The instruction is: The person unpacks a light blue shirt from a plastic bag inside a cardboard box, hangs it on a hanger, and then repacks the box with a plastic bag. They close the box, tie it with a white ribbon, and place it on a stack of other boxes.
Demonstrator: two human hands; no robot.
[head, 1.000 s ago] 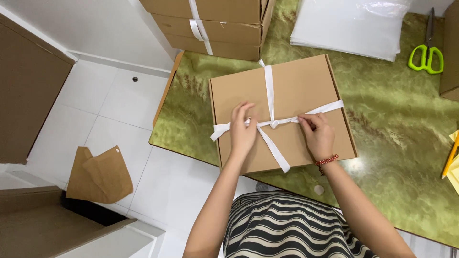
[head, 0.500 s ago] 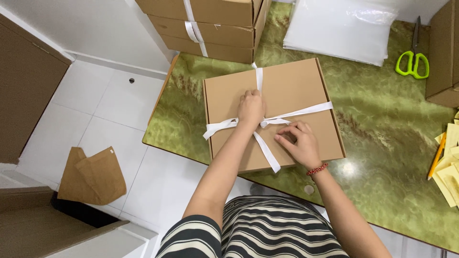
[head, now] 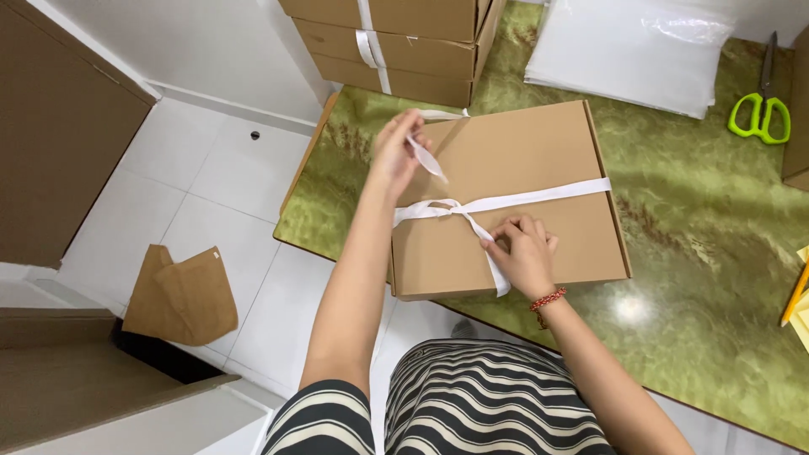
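While the flat brown cardboard box (head: 506, 198) is kept on the near edge of the green marbled table (head: 699, 244), the left hand (head: 396, 152) has been lifted off the lid since half a second ago and is now raised above the box's far left corner. One loose end of the white ribbon (head: 506, 202) is pinched between its closed fingertips and drawn up and away. Earlier that hand was pressed flat at the crossing of the bands. The right hand (head: 522, 253) has been kept low on the lid, fingers curled and closed on the ribbon tail that runs to the near edge. The knot is seen just left of it. Beyond the box, stacked ribboned boxes (head: 396, 42), clear plastic sheets (head: 632, 50) and green-handled scissors (head: 763, 109) are seen.
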